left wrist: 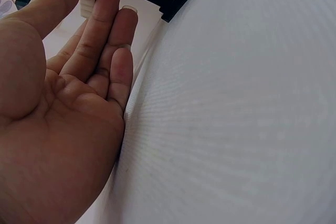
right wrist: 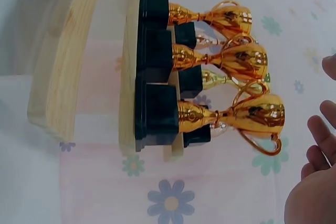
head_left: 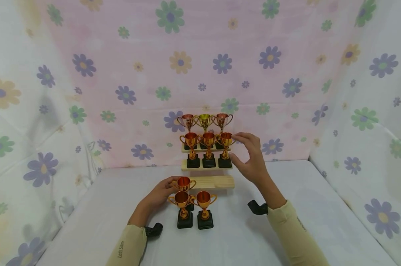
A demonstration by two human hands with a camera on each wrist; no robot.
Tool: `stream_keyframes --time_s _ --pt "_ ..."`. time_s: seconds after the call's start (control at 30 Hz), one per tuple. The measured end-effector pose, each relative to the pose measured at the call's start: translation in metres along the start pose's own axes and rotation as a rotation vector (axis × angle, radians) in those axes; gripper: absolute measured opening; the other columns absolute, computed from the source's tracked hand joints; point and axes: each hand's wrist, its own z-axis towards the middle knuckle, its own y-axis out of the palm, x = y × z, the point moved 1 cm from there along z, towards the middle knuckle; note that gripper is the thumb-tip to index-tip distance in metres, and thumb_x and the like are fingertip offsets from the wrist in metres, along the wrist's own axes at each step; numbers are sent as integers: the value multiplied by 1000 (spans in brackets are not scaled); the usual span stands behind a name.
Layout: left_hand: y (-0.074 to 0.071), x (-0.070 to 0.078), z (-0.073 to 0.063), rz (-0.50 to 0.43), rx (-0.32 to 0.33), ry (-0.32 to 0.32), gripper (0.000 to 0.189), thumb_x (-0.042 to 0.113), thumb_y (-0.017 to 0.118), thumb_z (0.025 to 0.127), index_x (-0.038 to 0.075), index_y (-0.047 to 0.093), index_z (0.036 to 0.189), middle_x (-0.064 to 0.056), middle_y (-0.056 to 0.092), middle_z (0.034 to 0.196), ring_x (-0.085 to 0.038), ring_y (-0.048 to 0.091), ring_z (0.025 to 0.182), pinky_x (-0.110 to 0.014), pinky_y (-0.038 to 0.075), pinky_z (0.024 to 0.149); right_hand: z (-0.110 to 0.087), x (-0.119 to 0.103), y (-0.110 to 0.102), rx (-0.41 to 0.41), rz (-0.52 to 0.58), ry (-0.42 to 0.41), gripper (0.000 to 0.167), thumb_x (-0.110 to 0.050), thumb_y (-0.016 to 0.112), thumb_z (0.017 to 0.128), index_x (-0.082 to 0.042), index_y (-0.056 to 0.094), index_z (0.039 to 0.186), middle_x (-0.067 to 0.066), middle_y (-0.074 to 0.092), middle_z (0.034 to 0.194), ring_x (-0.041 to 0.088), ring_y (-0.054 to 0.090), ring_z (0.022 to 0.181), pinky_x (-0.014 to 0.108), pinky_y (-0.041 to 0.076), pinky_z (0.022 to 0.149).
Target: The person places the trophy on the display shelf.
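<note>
A stepped wooden rack holds trophy cups on its two upper tiers. Three orange-gold trophies (right wrist: 257, 114) stand on the middle tier, and a yellow-gold trophy (head_left: 205, 120) sits between two pinkish ones on top. My left hand (head_left: 161, 192) pinches the left end of the lowest wooden step (head_left: 217, 181) between thumb and fingers, as the left wrist view shows. Beside it on the table stands an orange-gold trophy (head_left: 183, 182), partly hidden by a front trophy (head_left: 184, 220). My right hand (head_left: 251, 160), fingers apart, hovers by the right trophy (head_left: 225, 142) of the middle tier, holding nothing.
Another orange-gold trophy (head_left: 204, 201) stands at the front on the white tablecloth (head_left: 240, 236). Behind the rack hangs a pink flowered cloth (head_left: 137, 122); flowered white cloths (head_left: 370, 147) flank both sides. Black curved pieces (head_left: 257, 207) sit at both wrists.
</note>
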Motion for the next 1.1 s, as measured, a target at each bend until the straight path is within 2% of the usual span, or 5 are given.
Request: stream_keyframes --time_s 0.3,0.63,0.83,1.0,1.1 --pt "1 -1 1 -11 25 -29 48 17 64 105 11 55 152 -8 74 127 -26 66 121 -63 30 121 -4 -17 9 -131 15 -26 52 -9 79 92 -8 63 142 11 54 147 32 39 143 64 33 116" --pt "2 1 0 -23 19 -27 48 19 64 106 11 55 152 -8 74 128 -27 66 121 -63 30 122 -10 -27 20 -275 72 -85 55 -10 82 90 -14 64 142 10 58 142 27 48 133 57 43 110" --pt "3 2 1 0 40 -35 48 18 64 105 11 56 152 -6 74 127 -28 62 127 -67 26 122 -13 -29 22 -401 97 -57 55 -18 84 93 -18 62 143 5 57 148 24 50 139 56 46 112" --pt "2 1 1 7 28 -25 48 18 63 106 9 55 152 -7 74 130 -29 60 131 -67 24 123 -15 -32 24 -497 125 -84 55 -19 88 90 -17 64 139 0 64 134 17 61 120 43 55 102" --pt "1 1 0 3 11 -10 47 18 60 108 8 53 154 -8 72 134 -28 60 132 -65 25 123 -16 -35 27 -567 143 -92 52 -22 89 89 -17 65 135 -3 64 125 12 62 109 35 57 94"
